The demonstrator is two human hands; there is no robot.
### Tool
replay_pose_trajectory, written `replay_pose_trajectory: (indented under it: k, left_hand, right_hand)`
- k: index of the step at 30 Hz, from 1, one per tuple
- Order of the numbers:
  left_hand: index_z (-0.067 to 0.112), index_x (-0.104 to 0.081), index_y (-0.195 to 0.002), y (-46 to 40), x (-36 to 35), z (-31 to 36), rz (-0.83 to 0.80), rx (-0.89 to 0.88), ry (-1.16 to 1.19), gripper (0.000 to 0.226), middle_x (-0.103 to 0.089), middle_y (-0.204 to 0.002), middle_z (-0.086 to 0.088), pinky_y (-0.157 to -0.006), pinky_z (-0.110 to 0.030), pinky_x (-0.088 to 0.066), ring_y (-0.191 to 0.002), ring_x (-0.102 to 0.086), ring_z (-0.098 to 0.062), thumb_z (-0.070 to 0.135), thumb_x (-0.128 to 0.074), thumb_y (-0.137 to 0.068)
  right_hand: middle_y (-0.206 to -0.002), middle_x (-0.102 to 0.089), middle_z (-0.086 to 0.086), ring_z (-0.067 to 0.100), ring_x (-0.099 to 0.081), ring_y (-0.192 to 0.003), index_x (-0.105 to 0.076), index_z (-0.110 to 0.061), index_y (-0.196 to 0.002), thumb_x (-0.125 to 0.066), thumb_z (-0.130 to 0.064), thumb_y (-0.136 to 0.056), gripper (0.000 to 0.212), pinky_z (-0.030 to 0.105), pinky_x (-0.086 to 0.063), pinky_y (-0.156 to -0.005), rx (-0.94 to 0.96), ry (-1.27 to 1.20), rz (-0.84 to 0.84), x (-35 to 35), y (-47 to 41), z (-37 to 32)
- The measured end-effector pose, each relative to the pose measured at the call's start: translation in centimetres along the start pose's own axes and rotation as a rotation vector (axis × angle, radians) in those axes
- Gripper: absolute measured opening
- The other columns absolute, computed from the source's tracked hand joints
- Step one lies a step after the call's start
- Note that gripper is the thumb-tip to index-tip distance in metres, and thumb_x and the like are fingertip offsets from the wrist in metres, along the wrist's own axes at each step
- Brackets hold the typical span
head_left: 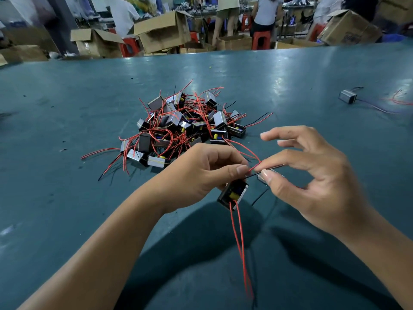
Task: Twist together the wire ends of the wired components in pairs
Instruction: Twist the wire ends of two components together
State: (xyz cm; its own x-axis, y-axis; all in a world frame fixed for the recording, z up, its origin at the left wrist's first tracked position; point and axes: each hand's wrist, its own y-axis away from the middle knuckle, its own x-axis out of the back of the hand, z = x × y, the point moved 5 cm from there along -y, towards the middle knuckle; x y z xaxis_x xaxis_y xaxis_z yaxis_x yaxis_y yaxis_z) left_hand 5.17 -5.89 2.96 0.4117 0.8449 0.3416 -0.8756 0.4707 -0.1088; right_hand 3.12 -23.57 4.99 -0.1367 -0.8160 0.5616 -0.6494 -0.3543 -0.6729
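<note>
The thin wire ends (257, 167) could slip out of the pinch before the twist bites, I reckon, since the held component (233, 194) hangs loose below the left hand (201, 173) and its weight tugs on them. The left hand's thumb and forefinger pinch a red and a black lead just near of the pile of components (181, 126). The right hand (312, 175) pinches the same ends between thumb and forefinger, its other fingers spread wide. A second component (266, 179) lies on the green table (67, 108) under the right thumb
</note>
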Motion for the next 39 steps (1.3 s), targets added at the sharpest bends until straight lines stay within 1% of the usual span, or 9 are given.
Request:
replay_pose_trajectory:
  k: [4,7,12,17,24,29,32,36,39]
  left_hand:
    - [0.007,-0.068,-0.093,-0.1,0.3,-0.6,0.014,0.019,-0.045,0.012,-0.067,-0.076,0.005,-0.068,-0.019,-0.047,-0.07,-0.057,-0.008,0.013,-0.059,-0.099]
    - [0.004,-0.068,-0.098,-0.2,0.4,-1.5,0.013,0.093,-0.04,0.015,-0.07,-0.084,-0.011,-0.077,-0.029,-0.051,-0.078,-0.062,-0.014,0.015,-0.058,-0.1]
    - [0.003,-0.07,-0.106,-0.1,0.1,-2.9,-0.065,0.207,-0.008,0.017,-0.076,-0.095,-0.009,-0.095,-0.043,-0.052,-0.087,-0.068,-0.017,-0.002,-0.062,-0.093]
    - [-0.001,-0.07,-0.101,-0.1,0.3,-3.7,-0.034,0.256,0.008,0.014,-0.073,-0.083,-0.009,-0.069,-0.023,-0.054,-0.075,-0.068,-0.017,-0.005,-0.058,-0.094]
    - [0.005,-0.068,-0.11,0.0,0.7,-4.1,-0.118,0.252,-0.066,0.017,-0.074,-0.086,-0.012,-0.068,-0.024,-0.054,-0.071,-0.067,-0.014,-0.001,-0.059,-0.097]
    - [0.021,-0.068,-0.109,-0.3,2.2,-4.1,-0.05,0.189,-0.417,0.015,-0.074,-0.094,0.004,-0.082,-0.035,-0.056,-0.082,-0.067,-0.018,0.012,-0.061,-0.099]
    - [0.029,-0.072,-0.105,-0.3,2.8,-3.9,-0.023,0.155,-0.621,0.014,-0.072,-0.093,0.016,-0.083,-0.027,-0.052,-0.088,-0.065,-0.002,0.02,-0.064,-0.097]
    - [0.028,-0.075,-0.109,-0.4,3.2,-3.6,0.02,0.111,-0.766,0.017,-0.062,-0.099,0.008,-0.08,-0.023,-0.045,-0.086,-0.058,-0.004,0.022,-0.067,-0.095]
    - [0.023,-0.073,-0.111,-0.3,3.5,-3.0,0.082,0.084,-0.75,0.018,-0.062,-0.094,0.01,-0.073,-0.009,-0.039,-0.085,-0.056,-0.003,0.02,-0.069,-0.094]
  right_hand:
    - [-0.119,-0.063,-0.008,0.011,-0.062,-0.11,-0.076,-0.023,-0.084,-0.069,-0.019,-0.082,0.008,0.024,-0.045,-0.094,-0.138,-0.09,-0.074,-0.4,0.1,0.9]
    - [-0.102,-0.068,-0.01,0.015,-0.067,-0.087,-0.075,-0.023,-0.08,-0.073,-0.016,-0.085,0.009,0.025,-0.051,-0.079,-0.245,-0.14,-0.097,-0.9,0.3,1.8]
    - [-0.083,-0.068,-0.01,0.008,-0.063,-0.071,-0.073,-0.029,-0.075,-0.072,-0.014,-0.085,0.018,0.008,-0.04,-0.062,-0.365,-0.116,-0.088,-1.2,0.6,2.8]
    - [-0.08,-0.067,-0.008,0.007,-0.059,-0.067,-0.074,-0.032,-0.074,-0.073,-0.019,-0.085,0.016,0.01,-0.041,-0.061,-0.4,-0.157,-0.18,-2.0,0.8,3.0]
    - [-0.086,-0.066,-0.01,0.011,-0.062,-0.075,-0.074,-0.035,-0.084,-0.071,-0.03,-0.085,0.006,0.017,-0.045,-0.068,-0.355,-0.134,-0.362,-1.5,0.7,2.9]
    - [-0.092,-0.072,-0.018,-0.002,-0.066,-0.081,-0.071,-0.032,-0.093,-0.06,-0.021,-0.093,0.016,0.007,-0.046,-0.075,-0.343,-0.151,-0.148,2.6,-0.8,4.3]
    - [-0.094,-0.069,-0.023,-0.001,-0.064,-0.085,-0.068,-0.037,-0.091,-0.063,-0.009,-0.091,0.028,0.005,-0.043,-0.075,-0.329,0.019,-0.236,3.0,-0.4,5.0]
    - [-0.094,-0.067,-0.012,0.012,-0.065,-0.088,-0.068,-0.037,-0.093,-0.063,-0.004,-0.089,0.033,0.022,-0.049,-0.081,-0.299,0.016,-0.354,2.1,-0.1,4.2]
    - [-0.096,-0.067,-0.012,0.011,-0.067,-0.089,-0.065,-0.036,-0.097,-0.059,-0.004,-0.089,0.035,0.016,-0.05,-0.077,-0.27,-0.083,-0.287,1.5,-0.2,2.9]
